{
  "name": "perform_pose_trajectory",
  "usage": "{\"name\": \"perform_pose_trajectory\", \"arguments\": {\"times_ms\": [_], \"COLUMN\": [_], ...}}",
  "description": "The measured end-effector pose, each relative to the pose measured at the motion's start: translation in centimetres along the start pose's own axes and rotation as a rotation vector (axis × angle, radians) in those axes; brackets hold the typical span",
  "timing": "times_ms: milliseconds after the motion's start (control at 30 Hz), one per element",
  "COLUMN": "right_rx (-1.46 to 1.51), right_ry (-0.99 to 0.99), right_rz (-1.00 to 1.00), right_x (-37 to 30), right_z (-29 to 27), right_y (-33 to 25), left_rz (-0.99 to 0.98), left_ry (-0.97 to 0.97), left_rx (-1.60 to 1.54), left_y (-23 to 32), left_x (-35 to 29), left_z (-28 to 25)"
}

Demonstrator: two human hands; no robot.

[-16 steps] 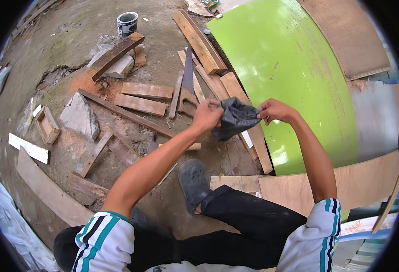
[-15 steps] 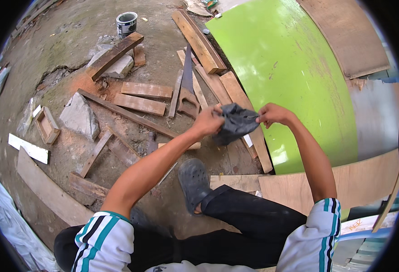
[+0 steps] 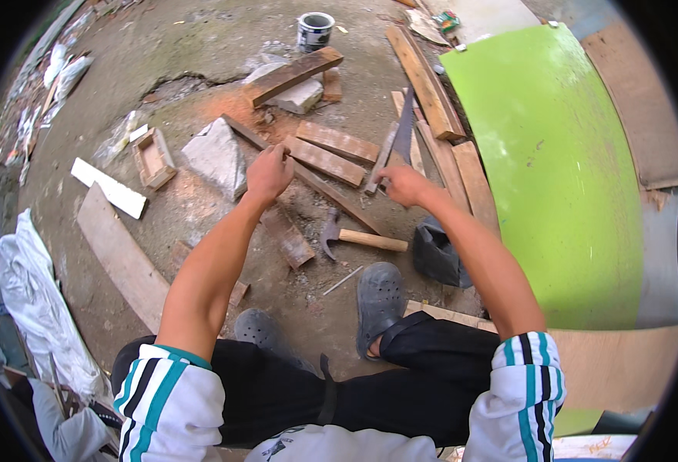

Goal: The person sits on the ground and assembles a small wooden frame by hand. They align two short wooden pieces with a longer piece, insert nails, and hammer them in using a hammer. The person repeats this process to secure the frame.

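Observation:
My left hand (image 3: 271,174) is closed, fingers curled and thumb side up, over a long thin wood strip (image 3: 331,199) beside two short planks (image 3: 327,160). Whatever it may pinch is too small to name. To its right my right hand (image 3: 405,186), also closed with fingertips together, covers where the handle of a handsaw (image 3: 404,138) lies; I cannot tell whether it grips anything. The saw blade points away from me, between narrow boards. A crumpled black plastic bag (image 3: 438,254) rests under my right forearm. A claw hammer (image 3: 371,240) lies nearer me.
A bright green panel (image 3: 547,177) spreads at the right, with long timbers (image 3: 424,85) along it. A thick beam (image 3: 293,75) lies on broken concrete, near a paint can (image 3: 315,32). A concrete chunk (image 3: 214,158) and a small wooden box (image 3: 152,160) sit left.
The black bag has left my hands and now lies on the ground at the right. My hands have moved apart, the left one leftward over the planks. The view has shifted left.

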State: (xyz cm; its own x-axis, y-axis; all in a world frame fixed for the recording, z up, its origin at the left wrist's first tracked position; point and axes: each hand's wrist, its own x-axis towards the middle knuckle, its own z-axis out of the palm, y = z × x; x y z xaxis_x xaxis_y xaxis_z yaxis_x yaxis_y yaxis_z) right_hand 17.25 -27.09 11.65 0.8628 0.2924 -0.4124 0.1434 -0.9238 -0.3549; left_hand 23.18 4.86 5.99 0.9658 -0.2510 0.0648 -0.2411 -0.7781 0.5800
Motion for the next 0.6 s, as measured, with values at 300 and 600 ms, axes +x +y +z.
{"name": "perform_pose_trajectory", "arguments": {"times_ms": [300,600], "right_rx": [0.431,0.623], "right_ry": [0.080,0.260], "right_rz": [0.140,-0.046], "right_x": [6.5,5.6], "right_z": [11.9,19.7], "right_y": [-13.4,-15.8], "left_rz": [0.288,-0.244], "left_ry": [0.127,-0.103], "left_rx": [0.219,0.440], "left_y": [-8.2,-7.7], "left_x": [-7.7,-12.4], "left_z": [-3.8,-3.2]}}
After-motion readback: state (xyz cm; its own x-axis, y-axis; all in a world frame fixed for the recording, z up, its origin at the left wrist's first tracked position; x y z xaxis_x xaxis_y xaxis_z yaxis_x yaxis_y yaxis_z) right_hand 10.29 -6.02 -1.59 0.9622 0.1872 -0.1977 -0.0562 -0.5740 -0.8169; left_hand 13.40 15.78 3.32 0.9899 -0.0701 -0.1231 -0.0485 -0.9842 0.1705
